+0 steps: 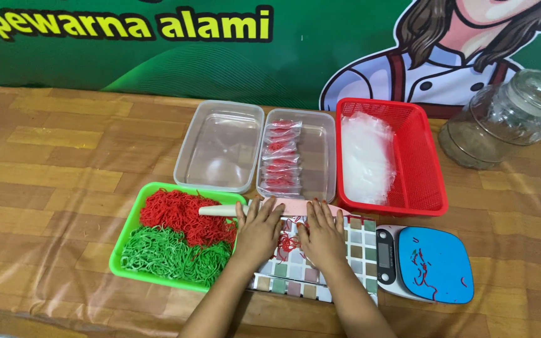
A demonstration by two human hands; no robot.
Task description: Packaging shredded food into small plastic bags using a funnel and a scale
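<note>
Noodle strands (288, 243), red, lay in a small bunch on a tiled mat (358, 241) between the two hands, seemingly inside a clear bag, though glare made that hard to tell. Left hand (259, 228): flat, fingers spread, palm pressed down on the mat beside the bunch, gripping nothing. Right hand (322, 233): likewise flat and spread, pressing down at the other side. Pale pink sealer bar (295, 207), just beyond the fingertips, its cream handle (220, 211) lying over a green tray (128, 233). Tray held red noodles (180, 216) and green noodles (167, 253), touching. Behind: an empty clear box (220, 145); a second clear box (327, 153) with a row of filled packets (281, 156); a red basket (421, 156) of empty bags (365, 156). Kitchen scale (424, 263) at the right, stray strands on its blue plate. Glass jar (502, 119), far right. Risks, as judged: brittle strands could snap under the pressing palms; loose ends might stray toward the bar. Hidden: the mat's near part under the forearms; the jar's contents unclear; the scale's display unreadable.
</note>
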